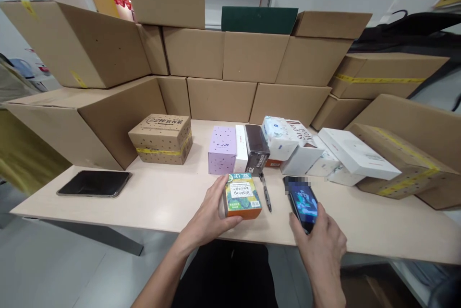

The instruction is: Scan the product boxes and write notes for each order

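left of the pen (pixel 266 194), the printed box (pixel 242 195) is gripped by the left hand (pixel 209 218), and, right of it, the lit device (pixel 301 200) is gripped at its near end by the right hand (pixel 321 241), apparently for visibility.

Our bare left forearm (pixel 163 272) slants up and rightward, and our left hand (pixel 205 217) holds its left fingers (pixel 218 187) stretched forward, with the left thumb (pixel 230 223) extended across to the right in a grip. Our right forearm (pixel 326 286) rises from below; our right hand (pixel 322 243) grips between the right thumb (pixel 296 229) and bent right fingers (pixel 321 214) opposite, its back turned up.
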`<state>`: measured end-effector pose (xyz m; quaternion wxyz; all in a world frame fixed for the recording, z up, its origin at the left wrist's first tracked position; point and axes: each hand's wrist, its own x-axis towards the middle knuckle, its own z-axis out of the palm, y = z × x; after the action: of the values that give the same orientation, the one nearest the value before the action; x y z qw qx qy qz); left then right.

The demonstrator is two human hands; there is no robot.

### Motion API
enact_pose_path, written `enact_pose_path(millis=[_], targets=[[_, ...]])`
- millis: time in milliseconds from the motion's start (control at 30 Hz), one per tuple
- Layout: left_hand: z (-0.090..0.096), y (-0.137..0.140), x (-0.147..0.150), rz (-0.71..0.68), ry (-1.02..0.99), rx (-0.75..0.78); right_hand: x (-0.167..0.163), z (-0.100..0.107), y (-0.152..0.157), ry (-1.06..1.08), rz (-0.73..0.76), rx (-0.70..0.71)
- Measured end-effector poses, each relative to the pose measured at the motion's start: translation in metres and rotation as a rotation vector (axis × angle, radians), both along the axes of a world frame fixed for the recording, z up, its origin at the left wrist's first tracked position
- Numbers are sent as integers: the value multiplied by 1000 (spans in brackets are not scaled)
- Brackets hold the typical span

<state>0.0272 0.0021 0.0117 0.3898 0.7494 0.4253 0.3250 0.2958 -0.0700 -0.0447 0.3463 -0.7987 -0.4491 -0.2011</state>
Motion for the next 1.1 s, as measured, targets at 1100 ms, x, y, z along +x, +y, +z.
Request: enact_pose_path(millis=[1100], targets=[[108,130,-10,287,244,454,-60,13,-5,248,440,275]])
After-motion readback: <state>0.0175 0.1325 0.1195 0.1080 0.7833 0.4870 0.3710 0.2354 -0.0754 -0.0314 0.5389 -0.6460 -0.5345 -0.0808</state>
